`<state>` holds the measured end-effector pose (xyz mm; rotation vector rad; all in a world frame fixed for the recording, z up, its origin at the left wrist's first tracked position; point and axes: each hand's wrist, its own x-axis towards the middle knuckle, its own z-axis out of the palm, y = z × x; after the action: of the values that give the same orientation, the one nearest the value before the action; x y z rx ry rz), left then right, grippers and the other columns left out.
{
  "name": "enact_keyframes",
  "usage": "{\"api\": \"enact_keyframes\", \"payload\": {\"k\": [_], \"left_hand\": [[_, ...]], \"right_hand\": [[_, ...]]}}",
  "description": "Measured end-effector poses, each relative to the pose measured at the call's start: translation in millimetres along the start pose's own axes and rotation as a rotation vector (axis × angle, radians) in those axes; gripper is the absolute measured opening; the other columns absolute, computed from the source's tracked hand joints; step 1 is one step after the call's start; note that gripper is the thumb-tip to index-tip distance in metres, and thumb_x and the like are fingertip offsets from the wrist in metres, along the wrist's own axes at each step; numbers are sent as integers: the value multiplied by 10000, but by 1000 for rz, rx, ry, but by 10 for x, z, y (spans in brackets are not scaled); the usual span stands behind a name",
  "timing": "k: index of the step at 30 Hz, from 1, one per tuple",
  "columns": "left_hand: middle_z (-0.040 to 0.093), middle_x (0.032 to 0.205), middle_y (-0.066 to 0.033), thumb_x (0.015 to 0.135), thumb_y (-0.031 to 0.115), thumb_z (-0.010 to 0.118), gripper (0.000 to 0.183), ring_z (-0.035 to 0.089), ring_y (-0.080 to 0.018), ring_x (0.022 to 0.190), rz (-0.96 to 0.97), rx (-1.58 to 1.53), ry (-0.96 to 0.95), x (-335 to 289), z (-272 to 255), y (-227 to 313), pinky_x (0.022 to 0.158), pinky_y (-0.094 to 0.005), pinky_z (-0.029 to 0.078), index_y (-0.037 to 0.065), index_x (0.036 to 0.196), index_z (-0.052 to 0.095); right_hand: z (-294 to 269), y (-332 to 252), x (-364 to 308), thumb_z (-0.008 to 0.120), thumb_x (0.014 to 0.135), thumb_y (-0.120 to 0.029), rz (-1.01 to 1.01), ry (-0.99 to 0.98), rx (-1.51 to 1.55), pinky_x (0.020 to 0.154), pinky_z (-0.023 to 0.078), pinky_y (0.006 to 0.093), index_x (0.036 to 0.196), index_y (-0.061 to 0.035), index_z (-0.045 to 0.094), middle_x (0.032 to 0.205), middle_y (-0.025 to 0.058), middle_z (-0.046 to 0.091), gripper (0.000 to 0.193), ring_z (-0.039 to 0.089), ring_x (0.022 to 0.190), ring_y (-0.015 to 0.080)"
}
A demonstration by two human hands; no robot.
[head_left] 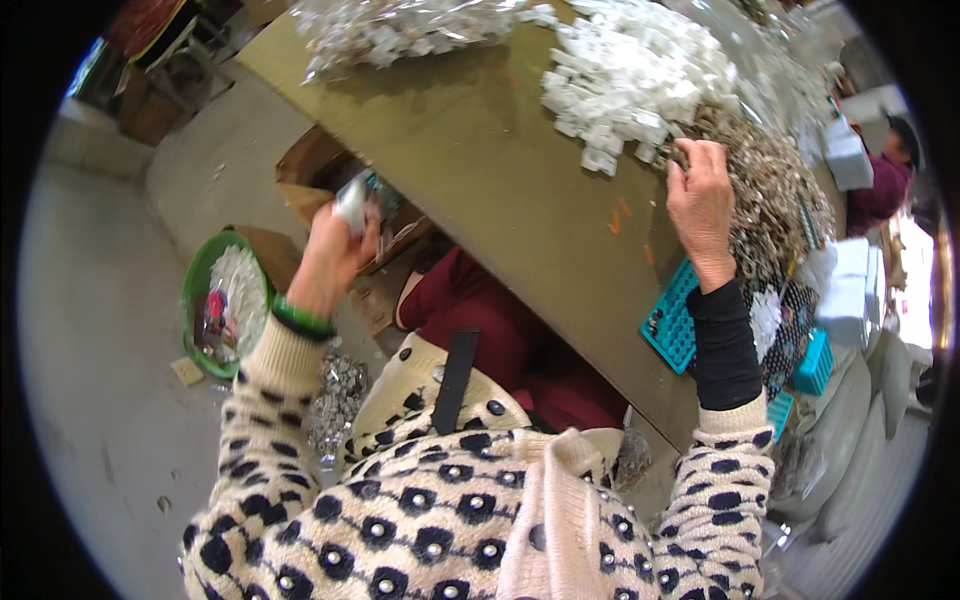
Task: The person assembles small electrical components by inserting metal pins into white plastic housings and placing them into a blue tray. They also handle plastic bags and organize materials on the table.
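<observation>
My left hand (pixel 335 250), with a green bangle at the wrist, is off the table's left edge. Its fingers are closed around a small white plastic piece (pixel 350 205), blurred by motion. On the table, my right hand (pixel 705 195) reaches to the near edge of a heap of small brownish-silver parts (pixel 775 180). Its fingertips are bent together there, and whatever they pinch is too small to make out. Just beyond lies a heap of white plastic pieces (pixel 630 75). A blue tray with rows of holes (pixel 670 318) sits partly under my right forearm.
Left of the table, a green basin (pixel 195 300) of clear plastic bags stands on the floor, near an open cardboard box (pixel 305 160). A bag of white pieces (pixel 410 30) lies at the table's far edge. White boxes (pixel 850 285) and another person (pixel 880 190) are at right.
</observation>
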<state>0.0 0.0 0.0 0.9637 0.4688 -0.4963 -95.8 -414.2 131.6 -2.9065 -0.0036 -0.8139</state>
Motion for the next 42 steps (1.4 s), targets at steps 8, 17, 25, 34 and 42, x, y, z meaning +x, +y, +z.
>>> {"api": "enact_keyframes", "payload": {"k": [8,17,25,34,42], "left_hand": [[602,850,-86,1000,96,462,152,545,-175,650,2,-35,66,178,-380,-217,524,-297,475,55,1130,530],[637,892,-74,1011,48,411,242,589,-145,701,9,1,67,-76,-443,-222,550,-242,491,26,1167,594],[662,783,-33,946,142,626,171,555,-47,608,-61,349,-692,-1242,541,4,508,-169,403,-10,1004,679],[597,768,41,924,83,668,172,503,-17,673,357,611,-672,-1379,1760,-163,582,-179,407,31,1087,676],[676,832,-41,871,15,684,159,611,-97,716,784,777,-799,-1238,2132,-500,647,-269,512,-8,1028,690]], "right_hand": [[184,68,134,658,863,-49,-89,-14,44,715,503,376,1009,-12,634,930,127,609,153,625,812,319],[-201,203,276,670,939,-127,533,77,1096,753,528,270,1064,12,656,991,98,723,188,684,903,150],[-363,-106,14,594,951,-90,722,-62,1841,904,555,426,1012,-4,617,1053,245,689,108,682,988,317],[-508,-747,-392,587,967,-94,804,-120,1898,771,573,371,997,-5,590,883,180,711,94,714,815,266],[-662,-1078,-750,650,908,1,618,-94,1045,623,495,225,982,4,586,803,48,680,98,627,686,72]]}}
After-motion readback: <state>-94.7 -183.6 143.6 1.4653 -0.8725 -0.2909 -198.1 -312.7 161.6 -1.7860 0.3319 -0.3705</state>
